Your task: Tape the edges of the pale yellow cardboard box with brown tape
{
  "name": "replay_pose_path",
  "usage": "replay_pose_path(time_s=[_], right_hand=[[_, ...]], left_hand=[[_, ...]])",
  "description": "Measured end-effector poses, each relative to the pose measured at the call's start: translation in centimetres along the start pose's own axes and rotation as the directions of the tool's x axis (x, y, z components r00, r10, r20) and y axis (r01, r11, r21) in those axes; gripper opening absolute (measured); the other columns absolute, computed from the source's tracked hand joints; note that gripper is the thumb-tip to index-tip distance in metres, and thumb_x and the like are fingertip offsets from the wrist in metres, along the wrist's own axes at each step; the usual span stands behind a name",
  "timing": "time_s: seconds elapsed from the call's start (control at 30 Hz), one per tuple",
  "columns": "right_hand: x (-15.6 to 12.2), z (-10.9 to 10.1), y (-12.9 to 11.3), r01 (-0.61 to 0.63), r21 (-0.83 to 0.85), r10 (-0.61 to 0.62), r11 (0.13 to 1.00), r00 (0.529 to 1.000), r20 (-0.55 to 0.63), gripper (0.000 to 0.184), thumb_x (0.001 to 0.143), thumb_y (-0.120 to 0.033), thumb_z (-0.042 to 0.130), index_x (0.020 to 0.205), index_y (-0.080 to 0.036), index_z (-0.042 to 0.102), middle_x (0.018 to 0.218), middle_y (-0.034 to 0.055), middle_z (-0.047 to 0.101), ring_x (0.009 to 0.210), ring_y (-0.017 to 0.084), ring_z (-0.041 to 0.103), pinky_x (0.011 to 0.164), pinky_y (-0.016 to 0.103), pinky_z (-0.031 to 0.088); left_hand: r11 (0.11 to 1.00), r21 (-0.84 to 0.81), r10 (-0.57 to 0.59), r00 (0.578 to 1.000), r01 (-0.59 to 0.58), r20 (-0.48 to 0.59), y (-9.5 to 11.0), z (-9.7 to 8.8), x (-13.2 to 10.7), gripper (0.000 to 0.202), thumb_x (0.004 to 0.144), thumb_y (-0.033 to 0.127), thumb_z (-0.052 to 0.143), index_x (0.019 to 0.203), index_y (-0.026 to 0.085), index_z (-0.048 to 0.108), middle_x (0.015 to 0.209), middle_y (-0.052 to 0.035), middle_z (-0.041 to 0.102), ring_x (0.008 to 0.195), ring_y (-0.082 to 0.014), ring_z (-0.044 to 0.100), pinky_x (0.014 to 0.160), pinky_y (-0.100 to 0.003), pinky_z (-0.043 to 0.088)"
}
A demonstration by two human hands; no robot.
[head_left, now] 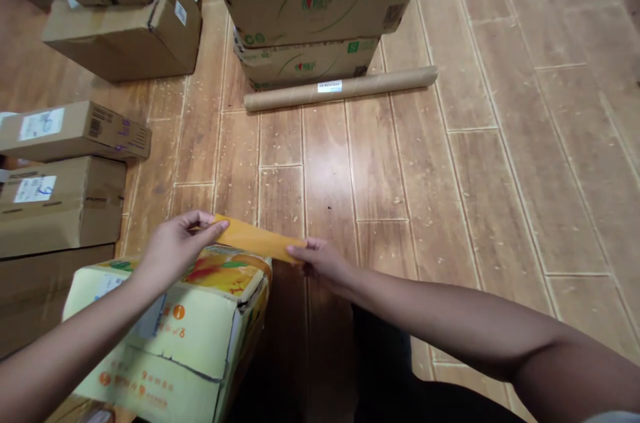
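Note:
A short orange-yellow strip of packing tape [255,237] is stretched between my two hands. My left hand [183,244] pinches its left end between thumb and fingers. At the other end, my right hand [320,259] grips the strip the same way. Just below and to the left stands a pale yellow printed carton [195,329], with the tape held above its far right edge. The carton has a fruit picture on one face, a white label partly covered by my left forearm, and a worn, split corner. Some orange tape runs round its right edge.
Two stacked brown cartons [315,6] stand ahead, with a long cardboard tube [345,88] lying before them. More brown boxes [125,36] are piled at far left, and labelled boxes [55,209] are stacked nearer. Wood-plank floor [490,209] spreads to the right.

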State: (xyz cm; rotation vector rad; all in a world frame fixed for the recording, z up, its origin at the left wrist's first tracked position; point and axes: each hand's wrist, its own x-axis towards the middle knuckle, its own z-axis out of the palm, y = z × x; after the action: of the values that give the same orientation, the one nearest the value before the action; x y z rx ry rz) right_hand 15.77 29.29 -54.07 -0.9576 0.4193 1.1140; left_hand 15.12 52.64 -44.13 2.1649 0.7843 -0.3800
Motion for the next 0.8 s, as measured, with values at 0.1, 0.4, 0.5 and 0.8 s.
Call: replay_pose_path(time_s=[0.1, 0.4, 0.5, 0.8], right_hand=[[-0.9, 0.5, 2.0, -0.389, 0.115, 0.387, 0.914, 0.921, 0.044, 0.029, 0.067, -0.032, 0.083, 0.068, -0.015, 0.059, 0.055, -0.0049, 0.055, 0.046, 0.004, 0.045, 0.046, 0.016, 0.037], [-2.3, 2.2, 1.8, -0.678, 0.113, 0.678, 0.726, 0.734, 0.047, 0.016, 0.084, -0.017, 0.067, 0.071, -0.012, 0.061, 0.055, -0.0041, 0.055, 0.045, 0.003, 0.044, 0.046, 0.012, 0.037], [-2.5, 2.6, 1.4, -0.716, 0.071, 0.716, 0.695, 0.698, 0.026, 0.018, 0.089, -0.014, 0.060, 0.071, -0.011, 0.061, 0.053, -0.0042, 0.054, 0.044, 0.002, 0.044, 0.046, 0.012, 0.038], [-2.6, 2.8, 1.4, -0.750, 0.045, 0.748, 0.660, 0.661, 0.054, 0.027, 0.094, -0.015, 0.052, 0.068, -0.012, 0.059, 0.048, -0.0058, 0.050, 0.040, 0.002, 0.043, 0.042, 0.010, 0.036]], left_hand=[[0.969, 0.239, -0.126, 0.958, 0.063, 0.257, -2.0, 0.1, 2.2, 0.045, 0.055, 0.062, 0.065, 0.065, 0.018, 0.062, 0.059, -0.0024, 0.061, 0.055, -0.0180, 0.055, 0.055, -0.027, 0.037], [0.682, 0.708, -0.289, 0.822, -0.183, 0.491, -4.5, 0.2, 2.7, 0.035, 0.071, 0.052, 0.049, 0.075, 0.020, 0.064, 0.075, -0.0061, 0.068, 0.076, -0.0270, 0.063, 0.063, -0.033, 0.038], [0.471, 0.856, -0.378, 0.828, -0.214, 0.415, -2.6, 0.3, 1.9, 0.047, 0.081, 0.055, 0.044, 0.095, 0.016, 0.064, 0.093, -0.0158, 0.070, 0.091, -0.0372, 0.064, 0.072, -0.043, 0.043], [0.437, 0.713, -0.106, 0.756, -0.549, 0.646, 0.2, 4.3, -5.7, 0.061, 0.078, 0.038, 0.055, 0.132, 0.010, 0.054, 0.133, -0.0190, 0.055, 0.121, -0.0378, 0.051, 0.103, -0.051, 0.041]])
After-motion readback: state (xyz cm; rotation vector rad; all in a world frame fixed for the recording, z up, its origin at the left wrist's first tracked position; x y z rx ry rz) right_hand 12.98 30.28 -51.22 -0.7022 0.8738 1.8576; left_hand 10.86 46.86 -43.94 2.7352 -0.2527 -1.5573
